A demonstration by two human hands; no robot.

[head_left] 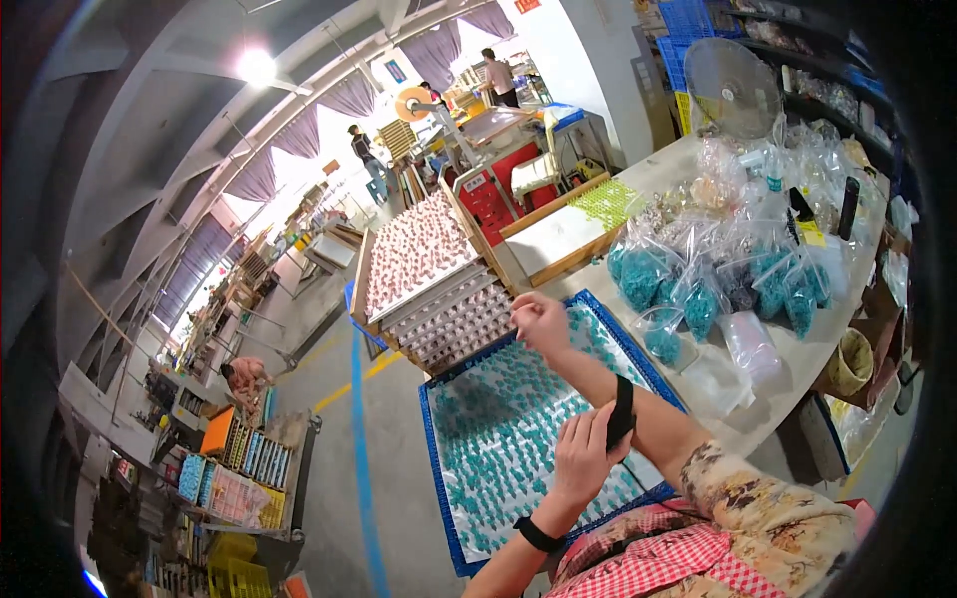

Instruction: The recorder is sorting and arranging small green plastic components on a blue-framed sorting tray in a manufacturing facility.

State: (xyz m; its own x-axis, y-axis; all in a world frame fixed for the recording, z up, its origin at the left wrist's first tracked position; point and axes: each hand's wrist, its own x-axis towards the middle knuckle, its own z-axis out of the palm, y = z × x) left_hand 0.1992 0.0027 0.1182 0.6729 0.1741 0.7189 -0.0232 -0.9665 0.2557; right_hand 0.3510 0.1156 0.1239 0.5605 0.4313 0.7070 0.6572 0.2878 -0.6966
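My right hand (541, 324) is curled into a loose fist over the far edge of a blue-rimmed tray (431, 419), and nothing shows in it. Around my right forearm runs a wide black strap (623, 411). The fingers of my left hand (586, 456) are closed on this strap, their tips partly hidden behind it. A narrower black band (539, 534) circles my left wrist. Under both arms, the tray holds rows of small teal pieces (488, 448) on a white sheet.
Beyond the tray stands a stack of wooden-framed trays (419, 254) with pinkish-brown pieces. To the right, a table (713, 384) carries clear bags of teal pieces (653, 279) and a fan (733, 90). A loaded cart (239, 458) stands at left. Several people are farther off.
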